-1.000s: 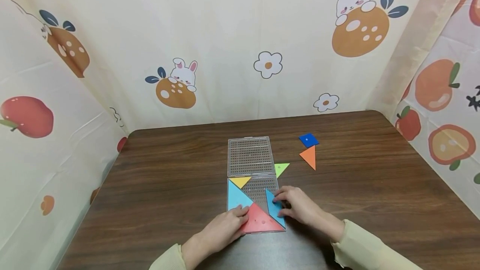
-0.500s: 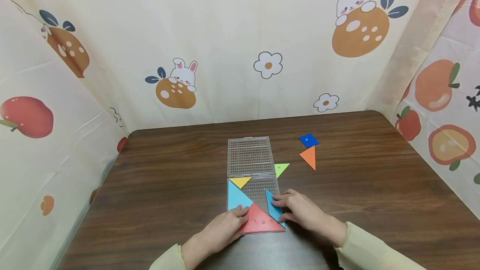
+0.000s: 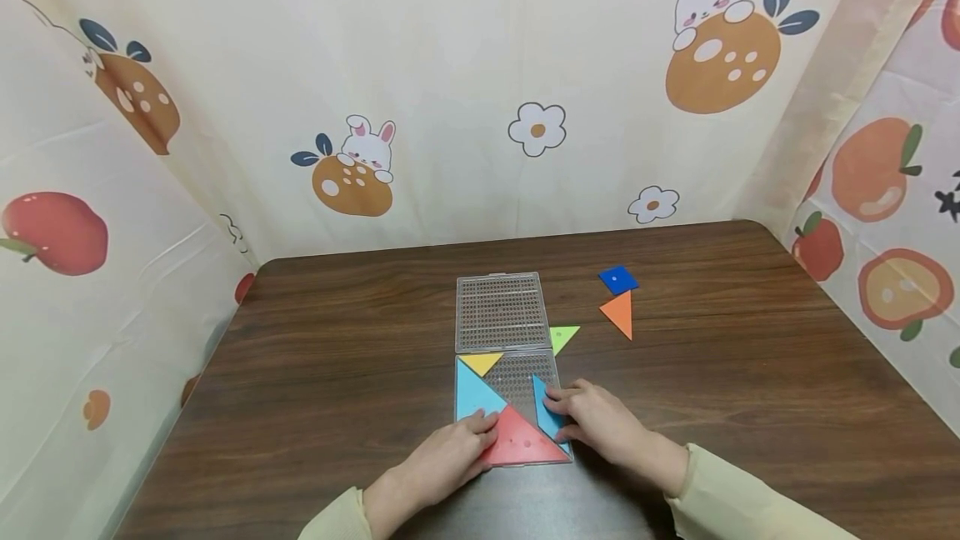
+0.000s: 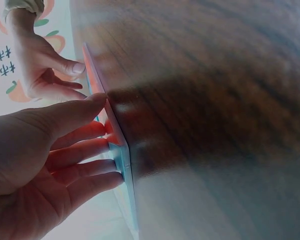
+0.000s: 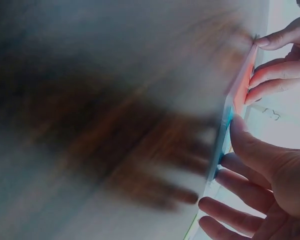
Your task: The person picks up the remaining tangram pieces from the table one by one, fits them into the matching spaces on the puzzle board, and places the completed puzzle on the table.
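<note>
A clear plastic case lies unfolded, its near half (image 3: 517, 382) holding flat tangram pieces. In that half are a light blue triangle (image 3: 474, 392), a red triangle (image 3: 521, 440) and a small yellow triangle (image 3: 481, 363). My left hand (image 3: 450, 450) rests on the light blue and red triangles, the thumb (image 4: 96, 100) at the near edge. With thumb and fingertips my right hand (image 3: 603, 422) pinches a blue parallelogram (image 3: 540, 402) along the right side of the case. Its lower end sits beside the red triangle's slanted edge; part of it is hidden under the fingers.
The far half (image 3: 501, 312) of the case lies flat behind. A green triangle (image 3: 562, 337) touches its right side. Farther right are an orange triangle (image 3: 619, 313) and a dark blue square (image 3: 618, 279) on the wooden table (image 3: 337, 373). Printed curtains (image 3: 450, 107) stand behind.
My right hand has shifted slightly along the blue parallelogram, and the piece has edged a little away from me and rightward. My left hand has stayed in place.
</note>
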Demonstrator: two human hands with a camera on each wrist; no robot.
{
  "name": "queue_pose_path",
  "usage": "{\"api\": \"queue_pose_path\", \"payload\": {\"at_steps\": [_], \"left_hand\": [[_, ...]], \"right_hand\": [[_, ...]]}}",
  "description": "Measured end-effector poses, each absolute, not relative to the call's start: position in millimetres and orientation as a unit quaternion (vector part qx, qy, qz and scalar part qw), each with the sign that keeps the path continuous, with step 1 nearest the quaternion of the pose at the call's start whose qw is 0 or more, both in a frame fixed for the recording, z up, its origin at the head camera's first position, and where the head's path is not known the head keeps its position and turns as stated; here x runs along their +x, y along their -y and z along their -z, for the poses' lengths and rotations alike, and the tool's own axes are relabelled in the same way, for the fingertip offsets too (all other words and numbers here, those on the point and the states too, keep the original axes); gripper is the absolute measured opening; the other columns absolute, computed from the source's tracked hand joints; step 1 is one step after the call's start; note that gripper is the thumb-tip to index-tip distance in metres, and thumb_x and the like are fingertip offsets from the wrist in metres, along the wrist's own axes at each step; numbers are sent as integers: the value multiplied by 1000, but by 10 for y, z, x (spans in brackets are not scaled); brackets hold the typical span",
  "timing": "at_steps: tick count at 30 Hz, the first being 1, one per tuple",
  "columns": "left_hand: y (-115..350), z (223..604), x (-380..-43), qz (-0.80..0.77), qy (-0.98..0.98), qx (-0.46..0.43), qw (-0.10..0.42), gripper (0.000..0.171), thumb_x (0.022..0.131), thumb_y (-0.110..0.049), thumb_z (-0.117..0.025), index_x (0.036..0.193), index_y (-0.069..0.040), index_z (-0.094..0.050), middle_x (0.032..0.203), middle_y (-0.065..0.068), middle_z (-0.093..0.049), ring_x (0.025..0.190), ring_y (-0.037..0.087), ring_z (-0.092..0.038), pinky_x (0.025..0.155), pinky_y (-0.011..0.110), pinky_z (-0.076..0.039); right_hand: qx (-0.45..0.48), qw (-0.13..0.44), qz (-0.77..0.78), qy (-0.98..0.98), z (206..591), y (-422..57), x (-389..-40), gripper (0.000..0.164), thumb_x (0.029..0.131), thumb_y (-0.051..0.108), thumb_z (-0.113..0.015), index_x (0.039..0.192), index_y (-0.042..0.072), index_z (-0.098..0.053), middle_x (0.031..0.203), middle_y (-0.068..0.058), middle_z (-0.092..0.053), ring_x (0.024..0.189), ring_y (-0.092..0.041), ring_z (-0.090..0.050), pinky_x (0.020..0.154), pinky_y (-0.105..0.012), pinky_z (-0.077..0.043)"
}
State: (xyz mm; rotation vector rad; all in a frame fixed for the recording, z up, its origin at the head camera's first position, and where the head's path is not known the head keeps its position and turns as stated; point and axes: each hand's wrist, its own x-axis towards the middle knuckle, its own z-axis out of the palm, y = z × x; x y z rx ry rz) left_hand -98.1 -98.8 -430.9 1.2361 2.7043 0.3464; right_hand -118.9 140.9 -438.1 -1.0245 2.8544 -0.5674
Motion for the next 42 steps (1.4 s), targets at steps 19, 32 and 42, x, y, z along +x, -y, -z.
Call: {"api": "queue_pose_path", "payload": {"at_steps": [19,32,42], "left_hand": [[992,4320,-971,-118,-897,422,66,33,86,-20,-59,114,-2,-60,122,12,-53,110,25,-51,84,31,-45],[988,4329,-976,-111,-898,422,64,33,85,-20,-60,113,-2,-60,122,11,-53,110,24,-51,83,30,-46],[986,4331,-970,-114,-897,422,66,35,84,-21,-61,113,-3,-61,121,10,-53,109,24,-52,82,29,-47]], "right_hand": [[-333,-5,206,-920,4247,-1592,-1337,24,75,17,-70,94,2,-68,93,-7,-65,86,-21,-61,74,-37,-48],[-219,-58,187,-956,4175,-1954,-1847,30,73,15,-73,92,-6,-64,83,-14,-65,74,-25,-62,64,-39,-50],[-161,-64,165,-971,4154,-2177,-2215,26,76,11,-70,89,-9,-60,73,-15,-58,59,-22,-51,49,-32,-43]]}}
